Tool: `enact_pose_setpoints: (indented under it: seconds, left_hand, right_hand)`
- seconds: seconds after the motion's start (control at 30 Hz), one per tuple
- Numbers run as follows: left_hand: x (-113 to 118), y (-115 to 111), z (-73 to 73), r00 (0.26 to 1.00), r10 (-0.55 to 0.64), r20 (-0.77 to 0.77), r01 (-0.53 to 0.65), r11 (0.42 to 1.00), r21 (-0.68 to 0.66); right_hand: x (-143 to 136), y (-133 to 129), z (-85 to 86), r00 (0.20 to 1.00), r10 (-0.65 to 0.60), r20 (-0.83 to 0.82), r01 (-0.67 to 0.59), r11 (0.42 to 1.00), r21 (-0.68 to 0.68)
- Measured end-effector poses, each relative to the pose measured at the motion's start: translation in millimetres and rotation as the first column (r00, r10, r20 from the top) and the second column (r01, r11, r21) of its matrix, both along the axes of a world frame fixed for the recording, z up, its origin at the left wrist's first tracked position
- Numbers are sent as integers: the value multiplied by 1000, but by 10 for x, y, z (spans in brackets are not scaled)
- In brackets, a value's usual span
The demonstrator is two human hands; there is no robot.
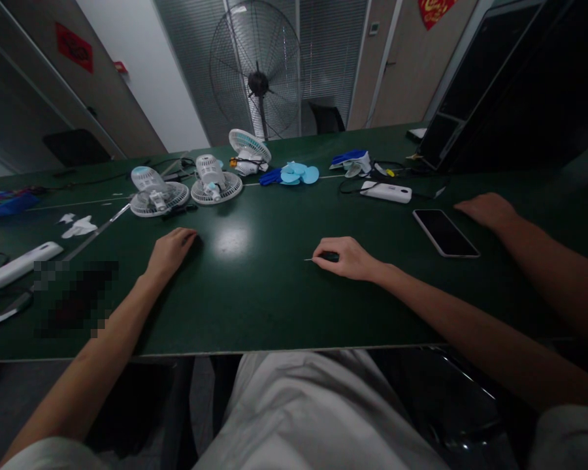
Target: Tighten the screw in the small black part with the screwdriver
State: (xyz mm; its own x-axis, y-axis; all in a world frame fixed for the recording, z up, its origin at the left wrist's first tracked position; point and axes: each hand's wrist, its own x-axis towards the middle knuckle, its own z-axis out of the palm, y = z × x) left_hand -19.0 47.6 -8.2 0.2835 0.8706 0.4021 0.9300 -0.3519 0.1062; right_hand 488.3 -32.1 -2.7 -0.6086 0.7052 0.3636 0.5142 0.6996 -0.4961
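Note:
My right hand (345,258) rests on the green table (255,294), its fingers wrapped round a small screwdriver (330,256). The dark handle shows between thumb and fingers, and the thin metal shaft points left. My left hand (171,251) lies on the table with fingers curled together, and nothing shows in it. Just beyond that hand are two white fan heads with round grilles, the left fan (157,192) and the middle fan (215,181). A third small fan (249,150) lies tilted behind them. Light-blue fan blades (298,173) sit to their right, beside a dark-blue glove.
Another person's hand (490,209) rests at the right, near a phone (445,233). A white power strip (386,192) and a blue-and-white glove (351,162) lie farther back. Another white strip (22,264) and crumpled paper (80,226) are at the left. A large standing fan (258,83) stands behind the table.

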Motion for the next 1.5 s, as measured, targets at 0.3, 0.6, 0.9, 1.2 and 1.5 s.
enact_pose_setpoints:
  seconds: [0.3, 0.6, 0.9, 1.2, 1.5]
  left_hand:
    - [21, 10, 22, 919, -119, -375, 139, 990, 24]
    - [67, -32, 98, 884, -186, -429, 207, 978, 3]
    - [116, -61, 102, 895, -210, -394, 216, 976, -30]
    - [159, -116, 71, 993, -71, -91, 84, 985, 149]
    - [91, -76, 57, 985, 99, 138, -118, 984, 136]
  right_hand:
    - [8, 6, -15, 1000, -2, 24, 2, 1000, 8]
    - [7, 2, 0, 1000, 7, 15, -7, 1000, 3]
    - [4, -11, 28, 1000, 6, 14, -6, 1000, -14]
    - [10, 5, 5, 1000, 16, 12, -15, 1000, -13]
    - [4, -11, 20, 1000, 10, 24, -10, 1000, -2]
